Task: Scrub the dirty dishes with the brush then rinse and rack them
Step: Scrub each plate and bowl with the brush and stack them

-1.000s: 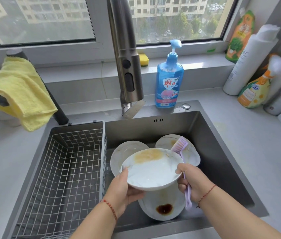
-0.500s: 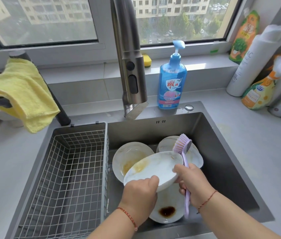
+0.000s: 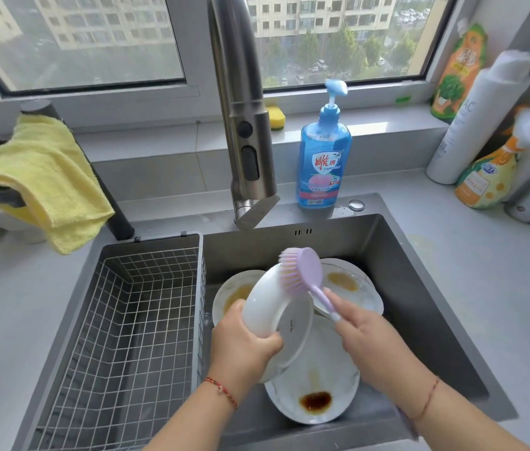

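The white bowl (image 3: 276, 307) is tipped on edge above the sink (image 3: 419, 288), underside toward us, gripped at its rim by the left hand (image 3: 240, 346). The right hand (image 3: 364, 336) grasps the lilac brush (image 3: 302, 271), whose bristles seem to touch the bowl's upper rim. Three stained plates (image 3: 315, 385) lie below. The wire rack (image 3: 120, 336) sits at left, the blue soap bottle (image 3: 323, 157) behind.

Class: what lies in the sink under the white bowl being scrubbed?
Under the white bowl lie three stained white plates: one with a dark brown stain, two smeared yellowish. The bowl and hands cover parts of them.
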